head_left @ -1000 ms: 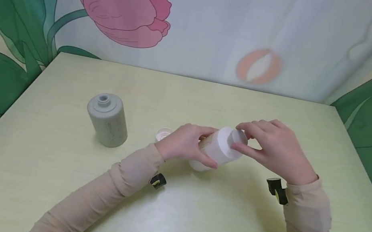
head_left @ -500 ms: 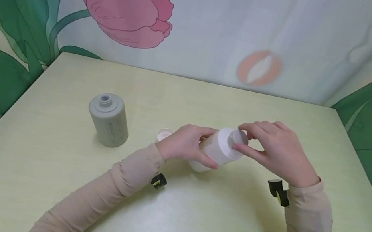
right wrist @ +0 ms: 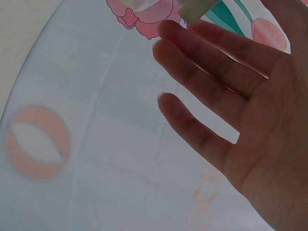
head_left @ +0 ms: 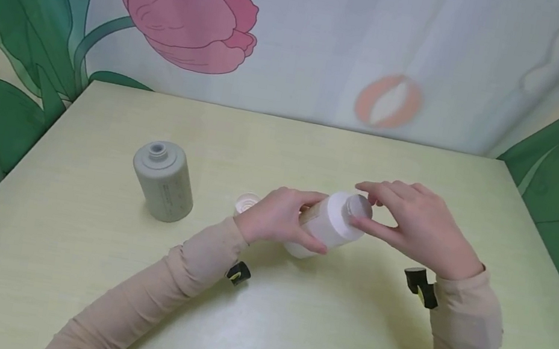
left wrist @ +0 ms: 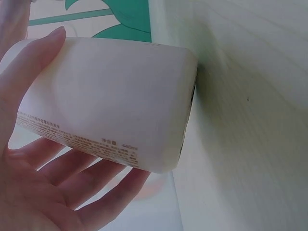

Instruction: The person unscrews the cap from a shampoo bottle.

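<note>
My left hand grips a white bottle, tilted with its top toward the upper right. In the left wrist view its smooth side bears small brown print, with my thumb across one side and the fingers beneath. At the bottle's top, my right hand holds a round pale cap. The thumb presses its near side; the index fingertip sits raised just above it. In the right wrist view my other fingers are spread and hold nothing; only a pale bit of the cap shows at the top edge.
A grey-green bottle with an uncapped neck stands upright at the left on the pale table. Behind my left hand lies a small whitish round piece, partly hidden. A flower-printed curtain hangs beyond the table's far edge.
My right index finger has lifted slightly off the cap, while the thumb stays against it. My left hand and the white bottle have barely moved.
</note>
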{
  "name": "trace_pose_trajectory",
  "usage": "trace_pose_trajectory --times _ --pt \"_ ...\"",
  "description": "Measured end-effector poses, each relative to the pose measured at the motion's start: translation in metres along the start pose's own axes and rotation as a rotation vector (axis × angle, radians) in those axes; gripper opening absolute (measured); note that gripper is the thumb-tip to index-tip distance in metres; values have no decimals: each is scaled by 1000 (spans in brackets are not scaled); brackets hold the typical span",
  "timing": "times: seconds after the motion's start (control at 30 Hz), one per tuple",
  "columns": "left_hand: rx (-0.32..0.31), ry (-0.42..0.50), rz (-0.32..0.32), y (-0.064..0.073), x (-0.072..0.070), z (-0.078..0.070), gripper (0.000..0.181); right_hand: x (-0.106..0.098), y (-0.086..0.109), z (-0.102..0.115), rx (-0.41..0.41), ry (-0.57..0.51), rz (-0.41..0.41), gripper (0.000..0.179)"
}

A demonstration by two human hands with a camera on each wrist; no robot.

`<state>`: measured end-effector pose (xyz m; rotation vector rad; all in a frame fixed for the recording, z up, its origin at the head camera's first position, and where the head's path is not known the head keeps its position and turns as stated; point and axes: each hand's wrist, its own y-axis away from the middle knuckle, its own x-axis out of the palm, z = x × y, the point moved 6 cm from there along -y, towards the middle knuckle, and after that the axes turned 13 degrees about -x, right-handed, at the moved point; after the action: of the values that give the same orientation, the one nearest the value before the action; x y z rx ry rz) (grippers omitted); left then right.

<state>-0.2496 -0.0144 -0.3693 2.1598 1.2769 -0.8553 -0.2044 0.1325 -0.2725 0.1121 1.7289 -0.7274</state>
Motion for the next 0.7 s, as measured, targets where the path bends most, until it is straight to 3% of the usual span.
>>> trace_pose_trajectory --times 0.1,0.33,0.57,0.7 --pt "1 0 -6 0 -1 -2 71 0 -1 -1 23 15 2 39" --pt "-10 -23 2 0 1 -2 70 0 1 2 -61 -19 14 36" --pt "-15 -31 5 1 2 -2 70 5 2 -2 56 -4 46 39" --pt "-7 -28 4 2 1 -2 70 3 0 1 12 9 39 32"
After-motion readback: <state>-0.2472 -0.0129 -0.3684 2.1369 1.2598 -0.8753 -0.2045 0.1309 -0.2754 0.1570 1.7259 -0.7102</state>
